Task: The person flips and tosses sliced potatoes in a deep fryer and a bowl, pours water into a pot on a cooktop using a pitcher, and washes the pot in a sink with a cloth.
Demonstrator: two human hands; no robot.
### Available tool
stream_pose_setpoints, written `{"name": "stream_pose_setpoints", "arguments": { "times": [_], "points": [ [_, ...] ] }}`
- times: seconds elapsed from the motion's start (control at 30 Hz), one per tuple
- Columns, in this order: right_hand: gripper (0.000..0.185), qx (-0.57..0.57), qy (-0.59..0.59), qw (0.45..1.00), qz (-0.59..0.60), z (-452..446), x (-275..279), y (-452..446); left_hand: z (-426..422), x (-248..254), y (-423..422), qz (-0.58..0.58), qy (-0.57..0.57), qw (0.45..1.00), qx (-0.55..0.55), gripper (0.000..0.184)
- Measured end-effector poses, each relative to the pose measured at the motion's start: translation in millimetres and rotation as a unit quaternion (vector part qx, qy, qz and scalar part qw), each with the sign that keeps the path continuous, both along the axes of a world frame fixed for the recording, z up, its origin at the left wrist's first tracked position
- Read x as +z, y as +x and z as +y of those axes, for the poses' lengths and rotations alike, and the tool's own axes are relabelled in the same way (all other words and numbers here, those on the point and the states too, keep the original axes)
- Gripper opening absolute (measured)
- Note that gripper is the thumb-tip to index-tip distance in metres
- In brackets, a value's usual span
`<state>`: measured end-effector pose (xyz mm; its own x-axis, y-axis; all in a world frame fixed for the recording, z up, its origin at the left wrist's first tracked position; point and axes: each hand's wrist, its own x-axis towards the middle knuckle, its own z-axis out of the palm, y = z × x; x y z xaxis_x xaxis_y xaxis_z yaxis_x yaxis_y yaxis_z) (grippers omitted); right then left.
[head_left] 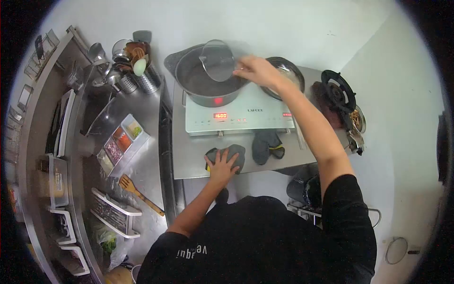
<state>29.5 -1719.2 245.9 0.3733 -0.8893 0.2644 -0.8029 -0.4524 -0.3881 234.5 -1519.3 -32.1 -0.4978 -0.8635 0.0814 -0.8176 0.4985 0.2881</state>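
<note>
My right hand (255,72) is closed on a clear measuring jug (218,60), held tipped over the dark pot (208,98). The jug's spout points left, and its contents are too blurred to make out. The pot sits on the left side of a white induction cooktop (236,116) with lit red digits. Lower down, my left hand (221,165) lies with spread fingers on a dark grey oven mitt (238,154). A second grey mitt (265,146) rests to its right on the steel table.
A pan with a glass lid (288,71) stands at the cooktop's right. Beyond it is a black burner (338,92). On the left counter are a divided tray of chopped food (124,142), a wooden spatula (142,195), a white-framed slicer (115,213) and a utensil holder (149,79).
</note>
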Motion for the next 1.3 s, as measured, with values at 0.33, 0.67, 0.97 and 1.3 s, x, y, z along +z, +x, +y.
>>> {"name": "stream_pose_setpoints", "arguments": {
  "times": [0.33,0.67,0.97,1.3],
  "points": [
    [0.022,0.052,-0.041,0.974,0.219,-93.2,-89.4,26.8,-7.0,-7.4,50.2,0.047,-0.035,0.998,0.006,0.059],
    [0.025,0.111,0.042,0.97,0.21,-90.6,-90.9,53.0,-11.0,-10.1,52.7,0.029,-0.025,0.999,-0.02,0.062],
    [0.035,0.053,0.174,0.982,-0.047,-74.0,-56.6,66.8,-7.6,-1.9,48.3,0.018,-0.012,1.0,-0.01,0.059],
    [0.034,-0.093,0.135,0.905,-0.392,3.8,-26.0,9.8,-8.8,-13.0,15.4,-0.013,0.003,1.0,0.023,0.06]
  ]
}}
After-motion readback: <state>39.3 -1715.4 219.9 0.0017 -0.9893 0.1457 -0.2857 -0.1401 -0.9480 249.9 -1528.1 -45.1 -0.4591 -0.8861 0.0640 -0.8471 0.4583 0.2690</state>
